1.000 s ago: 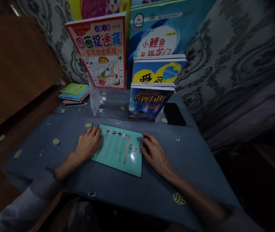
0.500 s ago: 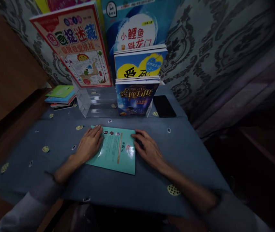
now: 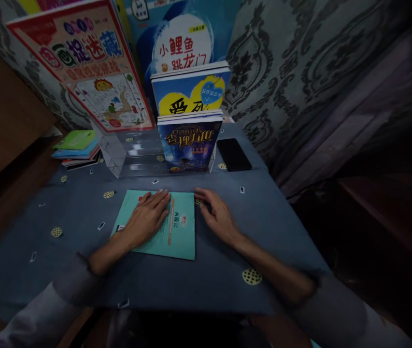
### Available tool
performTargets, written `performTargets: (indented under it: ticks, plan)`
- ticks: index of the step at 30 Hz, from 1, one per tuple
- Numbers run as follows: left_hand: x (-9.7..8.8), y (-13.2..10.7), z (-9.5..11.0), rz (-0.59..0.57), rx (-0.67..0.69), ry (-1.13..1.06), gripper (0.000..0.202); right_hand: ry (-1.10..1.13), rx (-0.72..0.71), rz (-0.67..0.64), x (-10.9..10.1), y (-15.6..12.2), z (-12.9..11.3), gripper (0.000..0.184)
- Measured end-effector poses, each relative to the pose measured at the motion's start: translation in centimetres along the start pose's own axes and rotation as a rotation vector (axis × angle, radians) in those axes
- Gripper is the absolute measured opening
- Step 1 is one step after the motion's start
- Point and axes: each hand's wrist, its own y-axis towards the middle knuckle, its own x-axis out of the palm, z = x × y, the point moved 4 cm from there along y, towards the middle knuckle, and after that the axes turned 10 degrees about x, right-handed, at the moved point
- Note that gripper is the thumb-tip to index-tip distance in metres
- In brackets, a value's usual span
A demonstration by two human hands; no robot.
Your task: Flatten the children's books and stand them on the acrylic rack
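A teal book (image 3: 182,241) lies closed on the cloth-covered table, with dark print and an orange strip on its cover. My left hand (image 3: 148,216) rests flat on the cover, fingers stretched out and pointing up and right, hiding part of the print. Beside the book's right edge is my right hand (image 3: 218,215), fingers loosely curved with the thumb apart. Its fingertips are at the upper right corner; whether they touch the edge I cannot tell. Nothing shows between them.
Behind the book stands a clear acrylic rack (image 3: 113,154) with several upright books, a dark blue one (image 3: 191,145) in front. A black phone (image 3: 234,154) lies to its right. Several stacked books (image 3: 77,147) sit at the left. The patterned wall (image 3: 281,72) rises behind.
My left hand has slid from the book's left side towards the middle of its cover. My right hand stays by the right edge. The whole view has shifted a little.
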Motion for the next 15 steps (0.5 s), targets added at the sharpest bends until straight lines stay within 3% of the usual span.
performTargets:
  ticks: [8,15]
  plan:
    - [0.6,3.0,2.3,-0.04,0.125,-0.076,0.047,0.062,0.009,-0.001,0.0,0.1,0.3,0.046]
    - [1.0,4.0,2.8,-0.052,0.186,-0.118,0.047,0.04,-0.018,-0.022,-0.2,0.3,0.1,0.047]
